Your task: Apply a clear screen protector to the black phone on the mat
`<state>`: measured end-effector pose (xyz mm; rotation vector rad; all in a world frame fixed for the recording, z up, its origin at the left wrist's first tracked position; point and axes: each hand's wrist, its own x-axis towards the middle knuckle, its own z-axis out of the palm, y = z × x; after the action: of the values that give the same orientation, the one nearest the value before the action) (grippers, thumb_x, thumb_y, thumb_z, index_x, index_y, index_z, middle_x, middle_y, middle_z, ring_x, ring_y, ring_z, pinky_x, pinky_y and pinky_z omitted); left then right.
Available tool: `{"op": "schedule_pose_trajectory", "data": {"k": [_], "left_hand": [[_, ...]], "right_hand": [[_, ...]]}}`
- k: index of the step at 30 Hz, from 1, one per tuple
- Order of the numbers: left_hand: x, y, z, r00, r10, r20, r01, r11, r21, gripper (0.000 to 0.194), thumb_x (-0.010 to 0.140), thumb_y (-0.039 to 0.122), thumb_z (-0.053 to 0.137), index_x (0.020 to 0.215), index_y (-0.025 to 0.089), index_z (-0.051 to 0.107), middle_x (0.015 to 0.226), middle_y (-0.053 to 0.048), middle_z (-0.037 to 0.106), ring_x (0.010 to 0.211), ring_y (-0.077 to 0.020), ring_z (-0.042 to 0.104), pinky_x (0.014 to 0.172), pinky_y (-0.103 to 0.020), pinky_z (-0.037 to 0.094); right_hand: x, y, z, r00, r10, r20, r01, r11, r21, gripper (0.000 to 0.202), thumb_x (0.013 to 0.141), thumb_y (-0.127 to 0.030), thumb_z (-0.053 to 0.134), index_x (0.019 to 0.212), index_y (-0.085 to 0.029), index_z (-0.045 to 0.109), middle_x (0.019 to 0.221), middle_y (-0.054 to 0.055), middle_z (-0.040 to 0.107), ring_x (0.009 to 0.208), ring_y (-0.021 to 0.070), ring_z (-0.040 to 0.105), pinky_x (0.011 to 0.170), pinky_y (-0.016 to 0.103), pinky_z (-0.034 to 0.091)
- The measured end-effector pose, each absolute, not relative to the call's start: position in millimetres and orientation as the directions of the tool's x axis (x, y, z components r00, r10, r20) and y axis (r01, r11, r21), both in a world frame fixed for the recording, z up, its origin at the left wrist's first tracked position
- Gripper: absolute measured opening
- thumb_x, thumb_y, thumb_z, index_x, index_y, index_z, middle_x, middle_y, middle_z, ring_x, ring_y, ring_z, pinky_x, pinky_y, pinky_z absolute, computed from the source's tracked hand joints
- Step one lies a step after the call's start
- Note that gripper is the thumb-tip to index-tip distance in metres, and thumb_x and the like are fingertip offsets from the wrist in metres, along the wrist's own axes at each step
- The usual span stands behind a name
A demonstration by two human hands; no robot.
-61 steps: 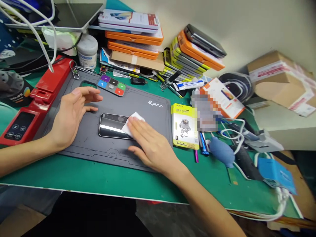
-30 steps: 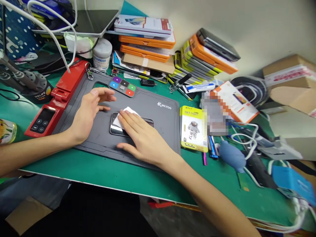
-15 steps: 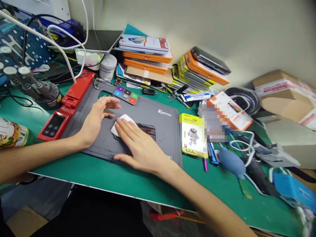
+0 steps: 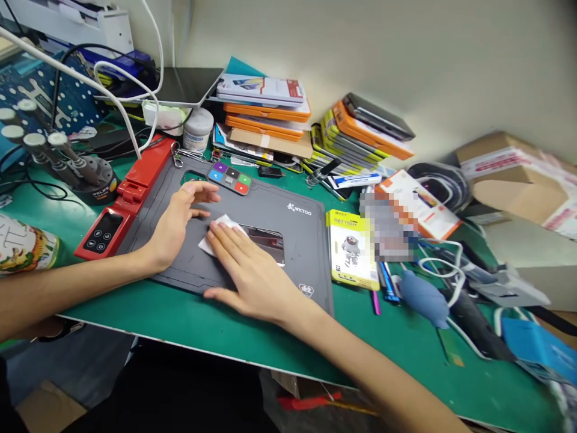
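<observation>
My right hand (image 4: 256,273) lies flat, palm down, with its fingers together and the thumb stretched out to the side. Its fingertips press on a folded white wipe (image 4: 223,231). Beneath the wipe and hand is a dark, glossy phone (image 4: 269,243), its right end showing and the rest covered. The phone lies on a grey work mat (image 4: 297,228). My left hand (image 4: 178,222) hovers over or rests on the mat's left part, just left of the wipe. Its fingers are loosely curved and apart, and I see nothing held in them.
A red device with a touch panel (image 4: 103,231) borders the mat on the left, near a cup of screwdrivers (image 4: 92,180). A yellow battery box (image 4: 351,249) and a blue air blower (image 4: 422,297) lie to the right. Orange boxes (image 4: 268,111) are stacked behind.
My right hand has slid the wipe slightly left across the phone. My left hand stays in nearly the same place. The whole view has shifted a little.
</observation>
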<state>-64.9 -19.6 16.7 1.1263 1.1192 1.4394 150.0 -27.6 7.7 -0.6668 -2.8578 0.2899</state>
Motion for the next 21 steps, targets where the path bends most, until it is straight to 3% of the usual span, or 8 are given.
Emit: {"op": "schedule_pose_trajectory", "data": {"k": [7, 13, 18, 21], "left_hand": [[-65, -20, 17, -0.114, 0.988, 0.105, -0.135, -0.120, 0.984, 0.045, 0.110, 0.053, 0.039, 0.116, 0.022, 0.071, 0.125, -0.010, 0.075, 0.125, -0.0279, 0.068, 0.100, -0.043, 0.056], [-66, -20, 18, -0.126, 0.989, 0.083, -0.168, -0.104, 0.980, 0.049, 0.111, 0.056, 0.038, 0.119, 0.022, 0.072, 0.125, -0.010, 0.075, 0.127, -0.0280, 0.067, 0.100, -0.041, 0.056], [-66, -20, 17, -0.127, 0.989, 0.076, -0.154, -0.095, 0.984, 0.048, 0.110, 0.056, 0.039, 0.119, 0.022, 0.072, 0.128, -0.011, 0.075, 0.128, -0.0292, 0.067, 0.101, -0.043, 0.056], [-67, -20, 18, -0.130, 0.989, 0.066, -0.142, -0.084, 0.986, 0.047, 0.110, 0.055, 0.038, 0.119, 0.023, 0.072, 0.130, -0.011, 0.075, 0.129, -0.0298, 0.066, 0.102, -0.044, 0.057]], "right_hand": [[190, -24, 10, -0.859, 0.492, 0.139, 0.451, 0.857, -0.249, 0.079, 0.116, -0.057, 0.047, 0.173, -0.004, 0.038, 0.179, 0.021, 0.040, 0.171, 0.0291, 0.030, 0.139, 0.053, 0.033], [196, -22, 10, -0.832, 0.524, 0.179, 0.483, 0.845, -0.231, 0.082, 0.115, -0.060, 0.049, 0.175, -0.007, 0.036, 0.178, 0.020, 0.041, 0.169, 0.0312, 0.034, 0.136, 0.057, 0.039], [216, -24, 9, -0.751, 0.573, 0.330, 0.550, 0.818, -0.169, 0.053, 0.117, -0.039, 0.052, 0.160, -0.009, 0.061, 0.162, 0.018, 0.064, 0.154, 0.0288, 0.059, 0.129, 0.050, 0.052], [222, -13, 8, -0.722, 0.585, 0.369, 0.574, 0.805, -0.152, 0.043, 0.117, -0.033, 0.054, 0.151, -0.012, 0.070, 0.154, 0.015, 0.071, 0.148, 0.0281, 0.066, 0.126, 0.050, 0.056]]}}
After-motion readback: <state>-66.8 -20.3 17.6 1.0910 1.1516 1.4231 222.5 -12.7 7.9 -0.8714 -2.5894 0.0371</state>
